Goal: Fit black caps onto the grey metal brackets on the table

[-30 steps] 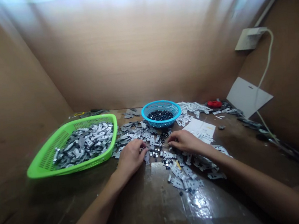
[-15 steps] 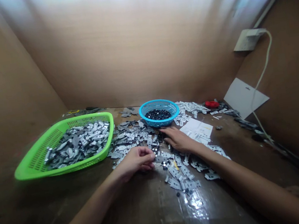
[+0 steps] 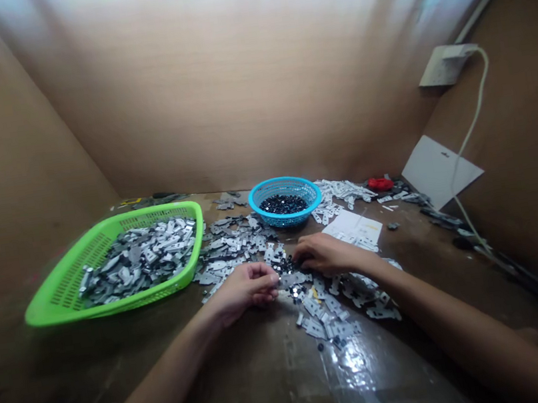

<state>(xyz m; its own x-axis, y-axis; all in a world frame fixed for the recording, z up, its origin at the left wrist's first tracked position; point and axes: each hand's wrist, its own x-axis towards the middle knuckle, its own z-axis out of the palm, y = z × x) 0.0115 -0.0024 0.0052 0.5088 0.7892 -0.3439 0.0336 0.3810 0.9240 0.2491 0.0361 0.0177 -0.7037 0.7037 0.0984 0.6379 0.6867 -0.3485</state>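
Small grey metal plates (image 3: 235, 243) lie scattered over the middle of a dark wooden table (image 3: 277, 389). My left hand (image 3: 244, 288) rests at the pile's near edge with its fingers curled and pinched on a small piece I cannot make out. My right hand (image 3: 325, 254) lies palm down on the pile just to the right, fingertips closed on small dark bits (image 3: 287, 265); what it holds is hidden. A blue round basket (image 3: 285, 202) of small black parts stands just behind the hands. A green basket (image 3: 116, 261) filled with grey plates stands to the left.
Brown board walls close in the table on three sides. A white paper sheet (image 3: 356, 225) lies right of the blue basket, with more plates and a red object (image 3: 380, 183) behind it. A white card (image 3: 439, 169), a wall socket (image 3: 445, 64) and its cable (image 3: 470, 124) are on the right.
My left hand has drawn back toward me from the pile and closed into a pinch. My right hand reached toward the blue basket, then came back beside the left hand.
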